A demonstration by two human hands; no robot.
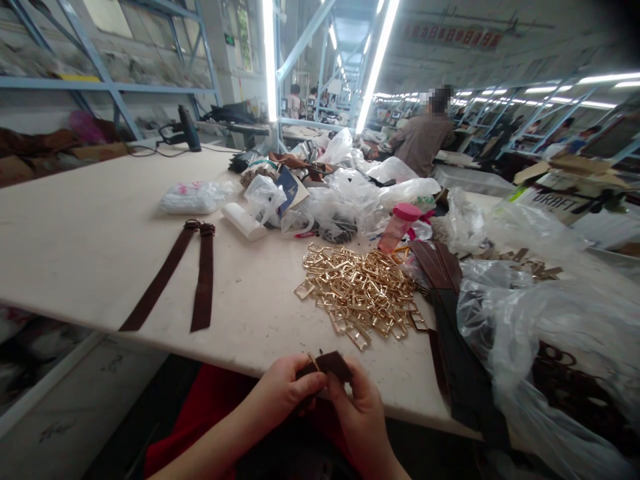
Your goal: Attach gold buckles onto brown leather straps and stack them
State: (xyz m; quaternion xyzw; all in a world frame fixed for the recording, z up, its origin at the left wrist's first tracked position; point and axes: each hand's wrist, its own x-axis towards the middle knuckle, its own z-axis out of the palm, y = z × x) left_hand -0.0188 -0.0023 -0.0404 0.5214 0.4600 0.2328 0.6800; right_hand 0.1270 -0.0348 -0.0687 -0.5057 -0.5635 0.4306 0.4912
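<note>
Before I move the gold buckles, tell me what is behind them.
Behind the buckles are a pink bottle, a gray bundle and clear plastic bags. What lies beneath the bags is mostly covered.

Straps (203, 287) left of buckles (367, 283)

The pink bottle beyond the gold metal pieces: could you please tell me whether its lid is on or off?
On: the lid covers the top of the bottle. Whether it is screwed tight, I cannot tell.

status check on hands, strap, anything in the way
Left hand, right hand: both gripping dark brown strap. Strap at near edge of table. Rectangular gold buckles piled beyond; plastic bags behind, not blocking.
</note>
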